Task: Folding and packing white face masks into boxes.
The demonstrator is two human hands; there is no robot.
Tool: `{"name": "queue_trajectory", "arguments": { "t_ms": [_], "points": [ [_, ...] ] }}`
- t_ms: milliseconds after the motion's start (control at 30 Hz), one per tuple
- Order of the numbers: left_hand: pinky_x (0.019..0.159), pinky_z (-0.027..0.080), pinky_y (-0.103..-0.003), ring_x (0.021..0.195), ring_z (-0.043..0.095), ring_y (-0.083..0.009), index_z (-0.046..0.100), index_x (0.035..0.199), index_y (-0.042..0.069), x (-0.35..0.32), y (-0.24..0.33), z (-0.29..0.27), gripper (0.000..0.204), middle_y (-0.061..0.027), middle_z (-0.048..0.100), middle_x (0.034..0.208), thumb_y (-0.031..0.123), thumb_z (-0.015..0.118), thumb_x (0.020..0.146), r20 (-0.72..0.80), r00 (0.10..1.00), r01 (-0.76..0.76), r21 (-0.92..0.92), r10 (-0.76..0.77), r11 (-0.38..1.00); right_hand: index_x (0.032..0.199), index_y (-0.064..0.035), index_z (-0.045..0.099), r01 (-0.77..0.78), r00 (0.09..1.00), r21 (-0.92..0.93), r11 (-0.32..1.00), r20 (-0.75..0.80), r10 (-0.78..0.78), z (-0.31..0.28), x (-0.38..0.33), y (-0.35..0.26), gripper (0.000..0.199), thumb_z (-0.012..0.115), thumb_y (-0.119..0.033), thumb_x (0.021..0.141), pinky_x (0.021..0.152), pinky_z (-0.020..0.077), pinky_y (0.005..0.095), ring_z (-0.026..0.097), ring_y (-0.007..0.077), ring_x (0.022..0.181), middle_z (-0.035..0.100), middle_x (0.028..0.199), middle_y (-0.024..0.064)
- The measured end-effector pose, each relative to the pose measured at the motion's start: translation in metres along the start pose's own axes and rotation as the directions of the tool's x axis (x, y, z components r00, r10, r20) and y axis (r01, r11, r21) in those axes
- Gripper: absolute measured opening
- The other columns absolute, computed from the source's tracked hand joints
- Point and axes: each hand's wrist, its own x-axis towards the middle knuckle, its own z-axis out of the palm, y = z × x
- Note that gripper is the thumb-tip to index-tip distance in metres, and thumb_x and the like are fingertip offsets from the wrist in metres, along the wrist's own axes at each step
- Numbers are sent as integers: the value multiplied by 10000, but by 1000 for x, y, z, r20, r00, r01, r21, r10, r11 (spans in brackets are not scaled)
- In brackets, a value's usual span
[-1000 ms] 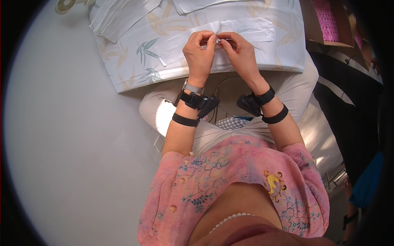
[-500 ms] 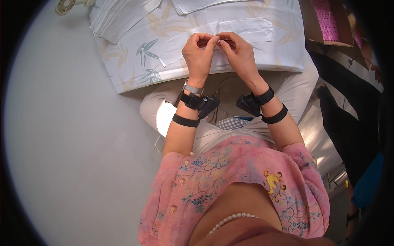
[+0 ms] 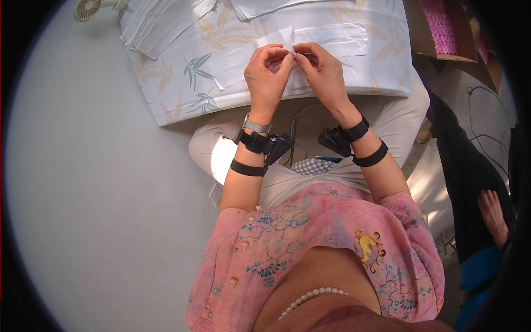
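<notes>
- pink floral short-sleeve shirt (image 3: 310, 243) with small buttons
- pearl necklace (image 3: 310, 296)
- black straps with small black devices on both wrists, silver watch (image 3: 256, 125) on the left
- light trousers (image 3: 354, 119)

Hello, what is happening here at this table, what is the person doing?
A seated person in a pink flowered shirt works at a table covered with a leaf-patterned cloth. The left hand and the right hand meet fingertip to fingertip, pinching something small and pale that is too small to identify, just above a clear plastic bag on the cloth. A stack of similar bags lies at the table's far left, beside a small fan.
</notes>
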Motion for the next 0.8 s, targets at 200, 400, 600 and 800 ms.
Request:
{"name": "queue_trajectory", "arguments": {
  "t_ms": [200, 400, 600, 800],
  "points": [
    [914, 628, -292, 1013, 753, -171, 724, 1077, -74, 2, 1, 1, 162, -135, 715, 1244, 26, 762, 955, 4, 1000, -6, 23, 6, 1000, 1165, 7, 709, 93, 995, -82, 992, -21, -95, 1, -1, -1, 192, 693, -66, 989, 824, 598, 367, 769, 298, 944, 764, 1067, 171],
    [888, 627, -289, 988, 751, -165, 727, 1078, -75, 4, -4, 0, 144, -133, 725, 1221, 26, 738, 976, 18, 1000, -10, 15, 10, 1000, 1164, 6, 708, 103, 994, -91, 990, -26, -106, 1, -1, -1, 192, 695, -61, 985, 810, 602, 368, 770, 298, 939, 765, 1062, 173],
    [916, 633, -304, 999, 746, -170, 725, 1098, -78, 4, -4, 0, 150, -129, 726, 1225, 24, 721, 988, 20, 998, 54, -59, -53, 997, 1158, 13, 710, 119, 993, -137, 983, 1, -120, -2, -1, -6, 204, 713, -68, 970, 796, 608, 360, 776, 292, 935, 771, 1051, 170],
    [941, 631, -310, 1014, 747, -180, 726, 1106, -74, 4, -5, 1, 147, -129, 715, 1244, -2, 711, 978, 20, 1000, 2, -18, -1, 1000, 1150, 23, 708, 85, 996, -111, 990, -7, -87, -3, -1, -4, 205, 710, -80, 973, 817, 620, 355, 791, 285, 960, 783, 1052, 184]
  ]
}}
